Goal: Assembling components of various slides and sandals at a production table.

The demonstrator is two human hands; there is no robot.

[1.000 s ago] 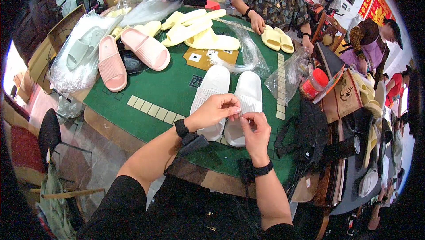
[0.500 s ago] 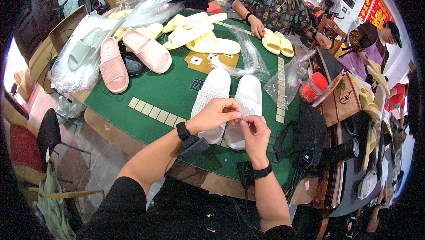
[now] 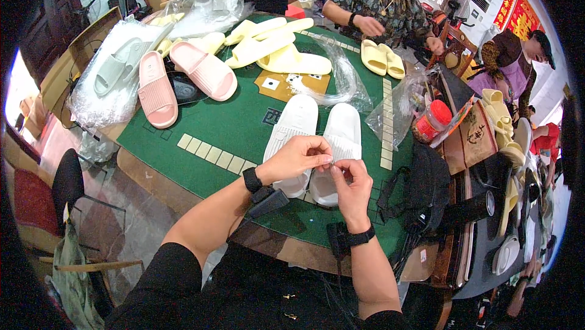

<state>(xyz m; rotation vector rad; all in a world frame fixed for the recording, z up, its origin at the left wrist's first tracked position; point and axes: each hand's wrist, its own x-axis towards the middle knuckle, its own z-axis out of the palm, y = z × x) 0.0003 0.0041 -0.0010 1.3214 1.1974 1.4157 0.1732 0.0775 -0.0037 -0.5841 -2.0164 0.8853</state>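
Two white slide sandals lie side by side in front of me on a green table mat [image 3: 201, 120]: the left slide [image 3: 298, 112] and the right slide [image 3: 343, 124]. Above their straps, my left hand [image 3: 297, 156] is closed in a pinch. Fingertip to fingertip with it, my right hand [image 3: 353, 187] pinches too. Whatever sits between the fingers is too small to make out. The hands hide part of both straps. Black bands with small devices circle both wrists.
Pink slides [image 3: 159, 89], yellow slides [image 3: 292, 59] and a bagged grey slide [image 3: 116, 65] lie at the far left and middle. A red-lidded jar [image 3: 432, 120] and a black bag [image 3: 420, 181] stand at right. Across the table, a person [image 3: 384, 10] stands by a yellow pair [image 3: 382, 59].
My hands hold the same pinch in the same place. Across the table, a person's hand has lifted off the yellow pair. The clear bag at the far left has shifted in another person's hands.
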